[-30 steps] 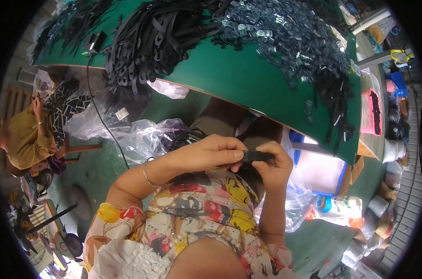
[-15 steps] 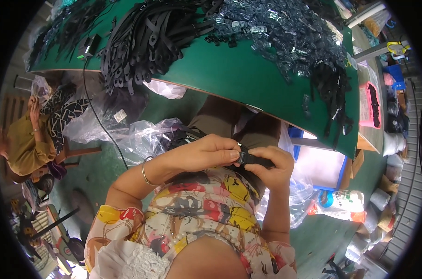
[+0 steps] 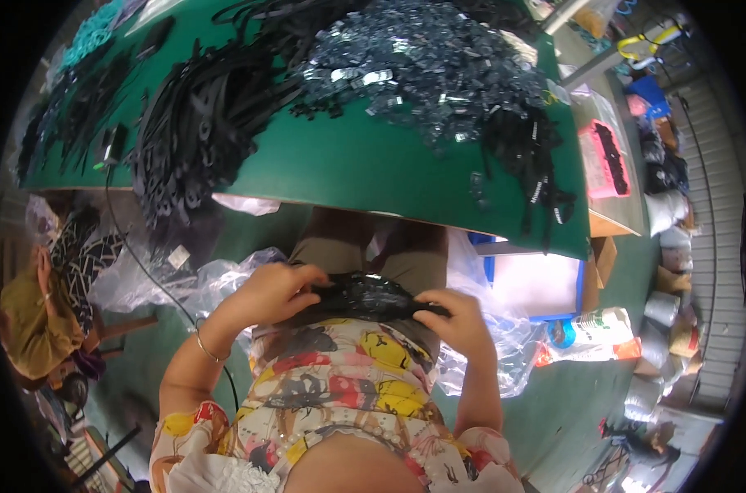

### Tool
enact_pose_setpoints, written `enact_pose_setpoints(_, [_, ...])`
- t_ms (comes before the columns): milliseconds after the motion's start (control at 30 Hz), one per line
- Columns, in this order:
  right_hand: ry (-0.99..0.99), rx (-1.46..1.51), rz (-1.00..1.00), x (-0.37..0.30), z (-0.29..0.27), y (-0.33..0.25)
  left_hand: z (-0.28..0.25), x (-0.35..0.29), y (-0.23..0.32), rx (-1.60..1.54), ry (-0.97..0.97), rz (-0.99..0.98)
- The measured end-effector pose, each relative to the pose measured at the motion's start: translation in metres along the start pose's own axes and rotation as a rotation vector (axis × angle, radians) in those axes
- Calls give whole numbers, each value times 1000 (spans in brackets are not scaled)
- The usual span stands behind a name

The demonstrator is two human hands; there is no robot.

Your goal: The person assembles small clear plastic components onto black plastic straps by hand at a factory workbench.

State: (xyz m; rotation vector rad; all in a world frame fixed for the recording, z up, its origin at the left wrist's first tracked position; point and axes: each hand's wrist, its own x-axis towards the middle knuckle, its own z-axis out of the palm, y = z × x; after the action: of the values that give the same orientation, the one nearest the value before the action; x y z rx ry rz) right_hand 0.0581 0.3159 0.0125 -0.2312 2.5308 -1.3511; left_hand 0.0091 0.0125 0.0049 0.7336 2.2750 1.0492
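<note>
Across my lap lies a bunch of black straps with shiny parts at its middle. My left hand is at its left end, fingers and thumb bent around the black material. At the other end, my right hand pinches a black strap between thumb and fingers. The small buckle seen earlier between my hands cannot be made out now. On the green table ahead are a large heap of dark, glossy plastic buckles and a thick bundle of black straps.
More black straps hang near the table's right edge. A pink tray stands beyond it. Below are a blue-rimmed white bin and clear plastic bags. A cable runs down at left, near a seated person.
My hands have moved apart and away from the small black buckle they held together. The view has shifted, and the bunch of black straps on my lap now shows between my hands.
</note>
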Motion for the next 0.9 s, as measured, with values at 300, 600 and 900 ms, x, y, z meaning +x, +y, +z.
enact_pose_setpoints(300, [587, -191, -234, 37, -60, 31, 29, -15, -36, 315, 171, 35])
enact_pose_setpoints(600, [697, -545, 175, 136, -171, 61, -46, -21, -8, 168, 706, 89])
enact_pose_setpoints(900, [678, 259, 173, 127, -200, 79, -161, -33, -38, 644, 1294, -221])
